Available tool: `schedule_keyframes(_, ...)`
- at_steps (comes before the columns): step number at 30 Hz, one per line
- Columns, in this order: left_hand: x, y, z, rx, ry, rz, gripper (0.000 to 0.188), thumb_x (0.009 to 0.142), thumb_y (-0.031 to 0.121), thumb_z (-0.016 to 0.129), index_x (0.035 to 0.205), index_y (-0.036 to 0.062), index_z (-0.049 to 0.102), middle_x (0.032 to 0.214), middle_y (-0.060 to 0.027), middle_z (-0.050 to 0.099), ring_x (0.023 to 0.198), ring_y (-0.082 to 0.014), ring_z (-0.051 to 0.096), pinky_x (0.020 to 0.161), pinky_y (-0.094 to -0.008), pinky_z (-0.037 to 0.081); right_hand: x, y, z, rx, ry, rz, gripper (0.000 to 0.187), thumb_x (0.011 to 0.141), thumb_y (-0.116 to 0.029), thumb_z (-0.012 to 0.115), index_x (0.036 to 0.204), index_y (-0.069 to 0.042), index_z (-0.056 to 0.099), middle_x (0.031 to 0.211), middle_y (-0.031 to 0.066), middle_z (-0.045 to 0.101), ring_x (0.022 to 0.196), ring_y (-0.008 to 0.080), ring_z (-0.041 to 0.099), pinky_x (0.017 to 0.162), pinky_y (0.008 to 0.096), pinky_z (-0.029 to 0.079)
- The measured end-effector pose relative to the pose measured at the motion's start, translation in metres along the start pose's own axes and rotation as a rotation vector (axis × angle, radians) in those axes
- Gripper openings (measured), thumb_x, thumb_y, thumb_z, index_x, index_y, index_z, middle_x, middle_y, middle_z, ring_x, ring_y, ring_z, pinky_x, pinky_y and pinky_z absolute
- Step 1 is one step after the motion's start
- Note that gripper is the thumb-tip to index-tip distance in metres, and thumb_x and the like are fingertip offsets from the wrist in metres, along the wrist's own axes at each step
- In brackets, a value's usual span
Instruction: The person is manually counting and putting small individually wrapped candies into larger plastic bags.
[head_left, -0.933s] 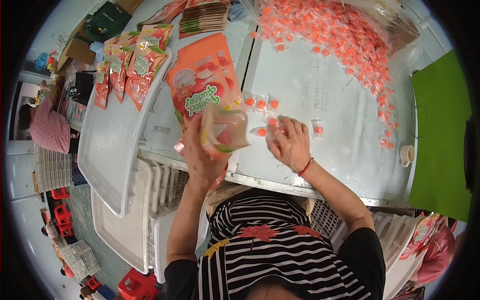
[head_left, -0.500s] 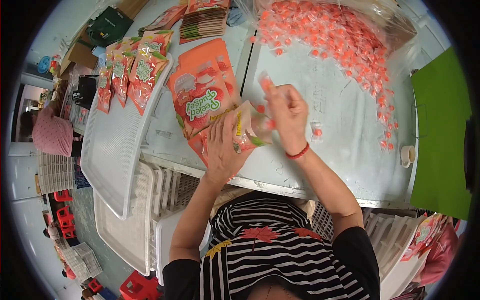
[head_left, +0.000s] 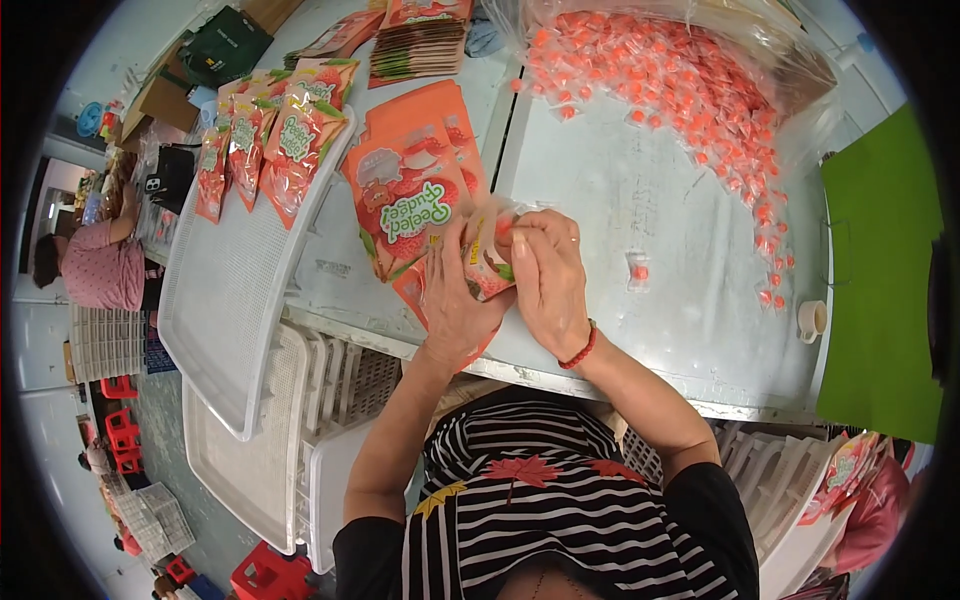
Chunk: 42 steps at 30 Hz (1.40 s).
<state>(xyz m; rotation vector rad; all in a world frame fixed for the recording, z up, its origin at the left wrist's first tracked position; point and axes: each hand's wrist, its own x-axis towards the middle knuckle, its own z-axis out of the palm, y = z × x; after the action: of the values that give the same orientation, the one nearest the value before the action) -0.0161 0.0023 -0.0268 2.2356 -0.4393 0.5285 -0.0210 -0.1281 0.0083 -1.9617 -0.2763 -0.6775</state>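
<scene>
My left hand (head_left: 456, 300) lies over a small red candy pouch (head_left: 484, 262) and grips it, with its open end toward the right. At that mouth my right hand (head_left: 548, 275) is closed in a pinch on wrapped candies (head_left: 506, 226), mostly hidden by the fingers and pouch film. Beneath and beyond the left hand are flat red pouches (head_left: 405, 185) with strawberry pictures. One wrapped candy (head_left: 638, 272) lies alone on the table, right of my right hand.
A big heap of wrapped candies (head_left: 660, 85) spills from a clear bag at the far right. Filled pouches (head_left: 295, 140) lie on a white tray (head_left: 215, 310) to the left. Beyond stands a pouch stack (head_left: 418, 50). A tape roll (head_left: 812, 319) sits near a green panel (head_left: 885, 270).
My right hand has come left and down, bringing candies to the mouth of the pouch. My left hand keeps its hold. At far left, another person has shifted, with an arm now raised.
</scene>
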Motion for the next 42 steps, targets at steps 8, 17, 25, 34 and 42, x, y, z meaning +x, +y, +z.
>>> schedule_keyframes(8, 0.005, 0.002, -0.03, -0.232, 0.015, -0.087, 0.097, 0.055, 0.017, 0.089, 0.133, 0.0004, 0.034, 0.126, -0.018, 0.048, 0.116, -0.0302, 0.049, 0.091, -0.0395, 0.044, -0.009, 0.005, -0.057, -0.055, -0.105, -0.042, 0.028, 0.088, -0.018, 0.052, 0.108, 0.002, 0.057, 0.124, 0.0196, 0.051, 0.118, 0.0348, 0.046, 0.103, 0.0436, 0.033)
schedule_keyframes(17, -0.062, -0.058, -0.06, -0.229, 0.174, -0.262, 0.105, 0.054, 0.014, 0.091, 0.138, 0.0032, 0.028, 0.146, -0.0206, 0.022, 0.126, -0.0285, 0.041, 0.1, -0.0406, 0.044, -0.072, 0.088, -0.071, -0.526, -0.223, 0.087, 0.073, 0.076, -0.044, 0.07, 0.132, -0.005, 0.045, 0.14, 0.022, 0.034, 0.128, 0.0433, 0.031, 0.103, 0.0529, 0.028)
schedule_keyframes(25, -0.041, -0.037, -0.071, -0.173, 0.17, -0.146, 0.113, 0.056, 0.015, 0.091, 0.142, -0.0007, 0.019, 0.143, -0.0207, 0.027, 0.121, -0.029, 0.046, 0.099, -0.0389, 0.045, -0.016, 0.085, 0.019, -0.638, -0.422, -0.107, 0.075, 0.07, -0.053, 0.071, 0.129, -0.011, 0.05, 0.141, 0.018, 0.035, 0.128, 0.0479, 0.029, 0.1, 0.0606, 0.026)
schedule_keyframes(34, -0.031, -0.033, -0.061, -0.303, 0.221, -0.168, 0.11, 0.057, 0.017, 0.09, 0.141, -0.0029, 0.021, 0.129, -0.0185, 0.044, 0.114, -0.0278, 0.051, 0.094, -0.0387, 0.045, -0.01, 0.101, 0.018, -0.617, -0.26, -0.228, 0.024, 0.079, -0.024, 0.065, 0.1, -0.011, 0.062, 0.109, 0.0065, 0.058, 0.108, 0.0277, 0.051, 0.09, 0.0474, 0.04)
schedule_keyframes(42, -0.002, -0.007, -0.025, -0.052, 0.027, -0.025, 0.098, 0.058, 0.022, 0.088, 0.134, -0.0022, 0.033, 0.128, -0.0203, 0.046, 0.113, -0.039, 0.047, 0.096, -0.0469, 0.038, 0.033, 0.055, -0.018, 0.257, -0.039, 0.622, 0.019, 0.093, -0.02, 0.054, 0.083, -0.005, 0.059, 0.066, -0.0042, 0.052, 0.059, 0.0041, 0.043, 0.055, 0.024, 0.041)
